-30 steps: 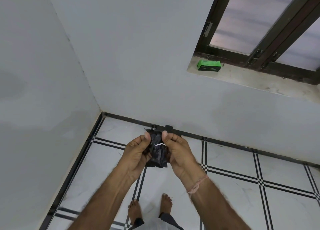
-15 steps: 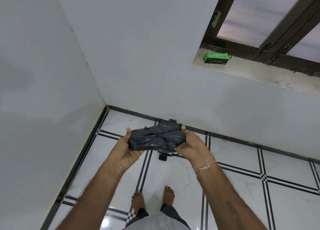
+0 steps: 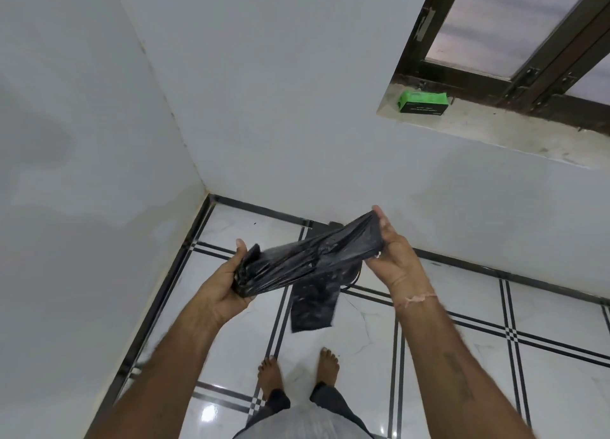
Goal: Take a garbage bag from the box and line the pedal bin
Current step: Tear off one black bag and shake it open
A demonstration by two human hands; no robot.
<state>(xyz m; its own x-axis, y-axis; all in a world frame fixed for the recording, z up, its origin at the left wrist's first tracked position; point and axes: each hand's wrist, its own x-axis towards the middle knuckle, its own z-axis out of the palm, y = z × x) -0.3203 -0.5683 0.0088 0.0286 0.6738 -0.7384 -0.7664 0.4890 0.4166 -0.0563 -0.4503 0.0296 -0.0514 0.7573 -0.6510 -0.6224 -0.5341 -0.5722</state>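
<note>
A black garbage bag (image 3: 307, 263) is stretched between both hands at chest height, half unfolded. My left hand (image 3: 227, 280) grips its bunched lower-left end. My right hand (image 3: 392, 257) pinches the upper-right end, held higher. A flat folded flap of the bag hangs down from the middle. The green bag box (image 3: 423, 102) lies on the stone window sill (image 3: 515, 135) at the upper right. No pedal bin is in view.
I stand barefoot in a room corner on white floor tiles (image 3: 379, 333) with black line borders. White walls meet at the left. A dark-framed window (image 3: 515, 42) sits above the sill. A small dark bracket shows at the wall base behind the bag.
The hands have moved apart, pulling the folded bag open from a tight bundle into a long strip. The right hand rose and a flap dropped down.
</note>
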